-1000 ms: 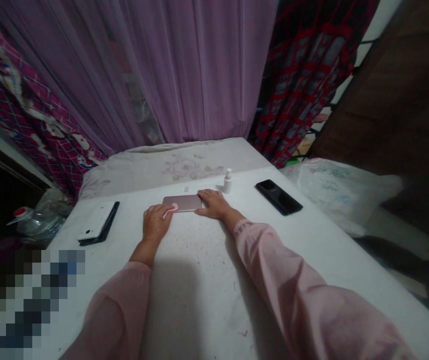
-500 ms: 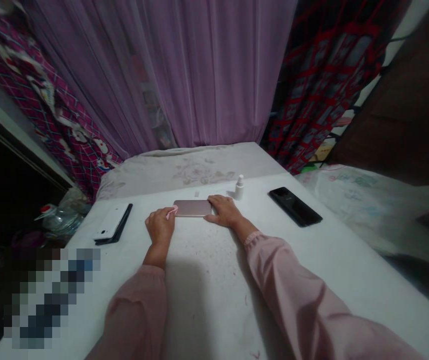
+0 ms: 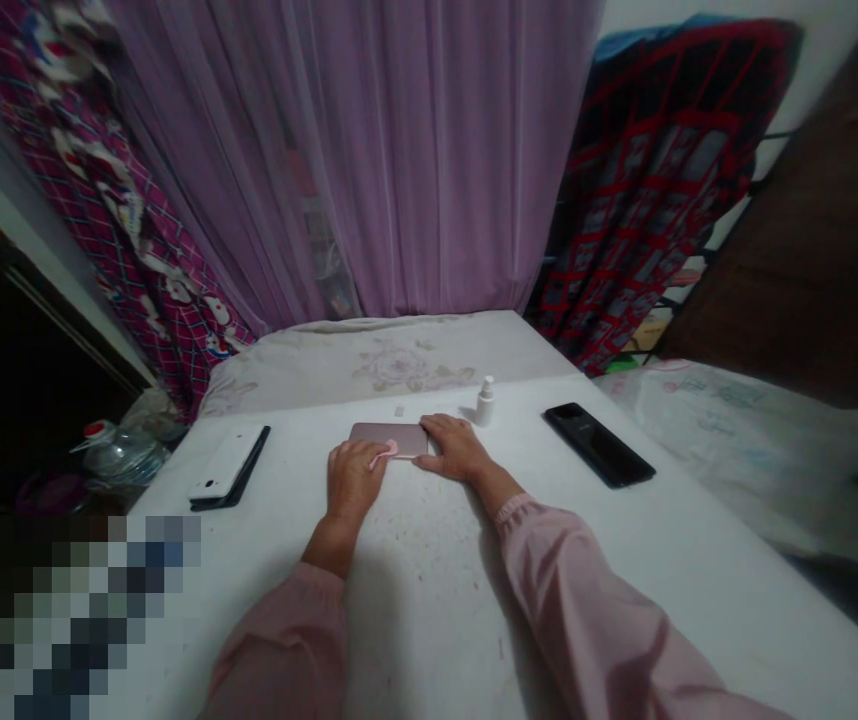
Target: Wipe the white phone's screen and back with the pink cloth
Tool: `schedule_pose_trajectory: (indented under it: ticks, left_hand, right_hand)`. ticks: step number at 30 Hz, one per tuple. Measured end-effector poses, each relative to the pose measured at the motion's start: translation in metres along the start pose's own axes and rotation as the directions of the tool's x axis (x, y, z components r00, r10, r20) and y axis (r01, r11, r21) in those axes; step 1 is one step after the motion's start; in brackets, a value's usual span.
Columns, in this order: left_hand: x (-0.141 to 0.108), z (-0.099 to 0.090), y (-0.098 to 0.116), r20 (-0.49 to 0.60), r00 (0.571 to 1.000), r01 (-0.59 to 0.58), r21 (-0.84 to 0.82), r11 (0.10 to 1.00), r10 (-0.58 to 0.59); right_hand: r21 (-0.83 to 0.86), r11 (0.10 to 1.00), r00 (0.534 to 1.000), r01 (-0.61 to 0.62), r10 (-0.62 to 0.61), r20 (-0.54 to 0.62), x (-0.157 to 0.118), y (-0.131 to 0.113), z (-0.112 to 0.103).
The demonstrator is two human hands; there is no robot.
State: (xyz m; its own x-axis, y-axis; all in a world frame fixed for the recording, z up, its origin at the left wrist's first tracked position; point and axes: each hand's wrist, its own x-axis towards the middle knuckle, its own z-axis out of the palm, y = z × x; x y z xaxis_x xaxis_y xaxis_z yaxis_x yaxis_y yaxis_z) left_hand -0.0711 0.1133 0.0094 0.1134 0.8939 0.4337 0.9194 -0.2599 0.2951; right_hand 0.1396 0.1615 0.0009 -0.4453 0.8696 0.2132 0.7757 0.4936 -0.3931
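A rose-coloured phone [image 3: 403, 436] lies flat on the white table, its long side running left to right. My left hand [image 3: 355, 477] is closed on a small pink cloth [image 3: 386, 453] and presses it against the phone's surface, covering the left and near part of it. With fingers at the far edge and thumb at the near edge, my right hand [image 3: 456, 447] grips the phone's right end. Just beyond that hand stands a small white spray bottle [image 3: 485, 402], upright and apart from it.
On the left, a white phone [image 3: 226, 462] lies on top of a dark one. A black phone [image 3: 598, 444] lies to the right. The table [image 3: 444, 620] reaches back to a purple curtain [image 3: 444, 150]. A plastic bottle [image 3: 118, 452] stands past the left edge.
My left hand has slid the pink cloth rightward from the phone's left end to its middle. My right hand keeps its grip. The whole view has shifted slightly.
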Motion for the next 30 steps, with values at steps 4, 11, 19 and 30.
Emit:
schedule_pose_trajectory:
  ticks: [4,11,19,30]
  left_hand:
    - [-0.004,-0.009,-0.011,-0.09,0.984,0.163,0.09,0.983,-0.155]
    - [-0.006,-0.014,-0.021,-0.105,0.974,0.212,0.129,0.969,-0.2]
    - [-0.003,0.003,0.011,0.114,0.988,-0.096,-0.087,0.991,0.106]
    - [-0.008,-0.012,-0.01,0.082,0.996,-0.045,-0.002,0.999,0.045]
  right_hand:
    - [-0.01,1.0,1.0,0.0,0.0,0.009,0.001,0.003,0.002]
    - [-0.015,1.0,1.0,0.012,-0.011,0.009,0.001,0.004,0.004]
    - [-0.026,1.0,1.0,0.011,-0.01,0.01,0.0,0.004,0.003]
    - [-0.018,1.0,1.0,0.005,-0.005,-0.002,-0.001,0.003,0.002]
